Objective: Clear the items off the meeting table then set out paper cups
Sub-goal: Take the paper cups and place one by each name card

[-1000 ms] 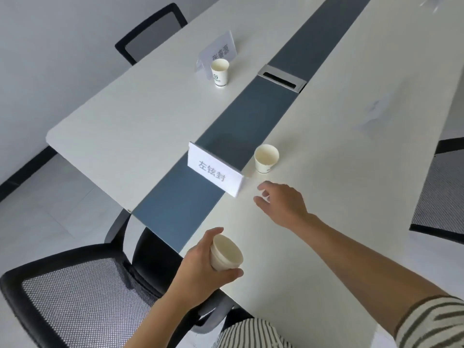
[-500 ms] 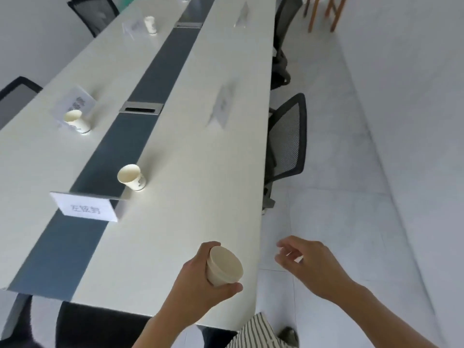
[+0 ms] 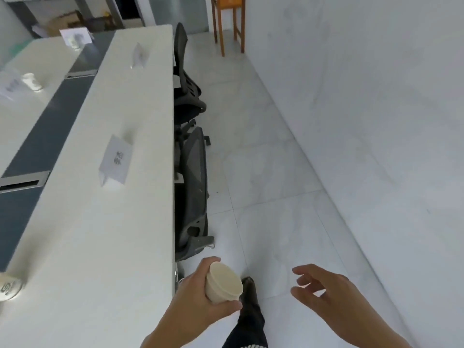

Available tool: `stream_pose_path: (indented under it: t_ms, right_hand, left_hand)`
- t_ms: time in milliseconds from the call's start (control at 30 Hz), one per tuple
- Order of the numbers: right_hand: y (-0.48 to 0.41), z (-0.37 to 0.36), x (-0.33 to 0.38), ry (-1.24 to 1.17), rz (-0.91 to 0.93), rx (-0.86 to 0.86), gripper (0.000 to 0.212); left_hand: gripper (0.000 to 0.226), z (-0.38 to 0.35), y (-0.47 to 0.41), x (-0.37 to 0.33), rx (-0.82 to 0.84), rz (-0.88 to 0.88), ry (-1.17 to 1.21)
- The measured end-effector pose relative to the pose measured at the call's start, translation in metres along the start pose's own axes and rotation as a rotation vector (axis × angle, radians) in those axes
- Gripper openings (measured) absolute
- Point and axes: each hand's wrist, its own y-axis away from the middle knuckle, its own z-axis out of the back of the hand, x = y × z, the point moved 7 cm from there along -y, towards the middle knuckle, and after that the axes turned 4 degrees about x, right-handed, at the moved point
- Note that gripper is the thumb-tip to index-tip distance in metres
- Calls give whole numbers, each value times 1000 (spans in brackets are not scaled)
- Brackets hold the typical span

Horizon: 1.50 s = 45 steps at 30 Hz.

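Long white meeting table [image 3: 105, 234] with a dark blue-grey strip [image 3: 42, 136] down its middle, stretching ahead and to the left of both hands. Pale tiled floor [image 3: 271, 172] directly beneath and ahead of the hands; plain white wall [image 3: 376, 96] off to the right of the right hand. Cluttered, dim shelving at the far end of the room, too blurred to make out.

Left hand [image 3: 198, 305] held just off the table's near right edge, wrapped around a stack of paper cups [image 3: 223, 282], thumb under the rim, mouth of the stack tipped toward the camera. Right hand [image 3: 326, 295] empty, fingers loosely curled and spread, hanging over the floor beside the left hand and not touching the cups.

On the table ahead and left of the left hand: a folded name card [image 3: 115, 163], a second name card [image 3: 139, 56] farther on. Metal cable hatch [image 3: 23, 182] set in the dark strip, left of the nearer card. Near cup [image 3: 11, 288] with a green logo at the picture's left edge, level with the left hand. Far cup [image 3: 31, 81] across the strip, beside a blurred card.

Black mesh office chair [image 3: 194, 197] tucked against the table edge straight ahead of the left hand, narrowing the aisle; another black chair [image 3: 184, 71] beyond it. Wooden stool legs [image 3: 227, 26] at the far end. Dark shoe [image 3: 249, 292] on the tiles between the two hands.
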Motion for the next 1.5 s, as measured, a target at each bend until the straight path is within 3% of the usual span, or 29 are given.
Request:
stream_pose_path:
  t_ms: [200, 400, 600, 833, 1000, 1200, 1367, 1500]
  right_hand:
    - [-83, 90, -15, 66, -57, -52, 27]
    - [-175, 185, 29, 7, -6, -99, 27]
    - [-277, 240, 37, -36, 29, -58, 29]
    - [-433, 327, 47, 59, 123, 58, 28]
    - [-537, 388, 115, 121, 271, 137, 27]
    - [-633, 388, 233, 100, 487, 320, 19]
    - [-691, 338, 317, 45, 596, 505, 12]
    - [-732, 311, 375, 36, 598, 555, 8]
  left_hand:
    - [80, 5, -137, -68, 36, -74, 39]
    - [72, 48, -245, -149, 27, -155, 52]
    - [73, 81, -334, -170, 0, -118, 42]
    - [67, 123, -459, -203, -171, -32, 77]
    - [73, 178, -521, -248, -356, -44, 68]
    - [80, 242, -548, -228, -589, 68, 134]
    - [77, 302, -578, -198, -625, 90, 177]
    - [79, 362, -601, -179, -623, 102, 119]
